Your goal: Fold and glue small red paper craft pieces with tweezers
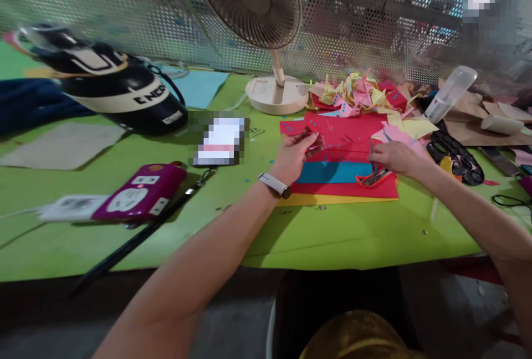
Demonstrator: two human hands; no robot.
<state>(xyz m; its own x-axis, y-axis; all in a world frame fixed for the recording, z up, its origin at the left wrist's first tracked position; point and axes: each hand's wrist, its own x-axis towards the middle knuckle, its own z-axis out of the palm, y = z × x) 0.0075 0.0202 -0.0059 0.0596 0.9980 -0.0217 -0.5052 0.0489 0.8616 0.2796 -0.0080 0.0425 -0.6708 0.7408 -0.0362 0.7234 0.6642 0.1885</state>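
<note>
Red paper sheets [349,126], scattered with small blue dots, lie on the green tabletop in front of me. My left hand [294,155], wearing a wristband [274,185], is closed over their left part; its fingers pinch something small and clear-looking that I cannot make out. On the right, my right hand [393,157] is closed around a thin grey tool [372,151], held roughly upright; its exact kind is unclear. Just below that hand, an orange-edged cutting tool [372,179] rests on blue paper [328,173]. More red and yellow sheets show underneath.
Behind the sheets are a fan [276,96] and a heap of paper scraps [357,93]. A clear bottle [451,93] and a black coiled item [455,157] lie right. Leftward are a large black bottle [128,93], a phone [220,140] and a purple power strip [143,193].
</note>
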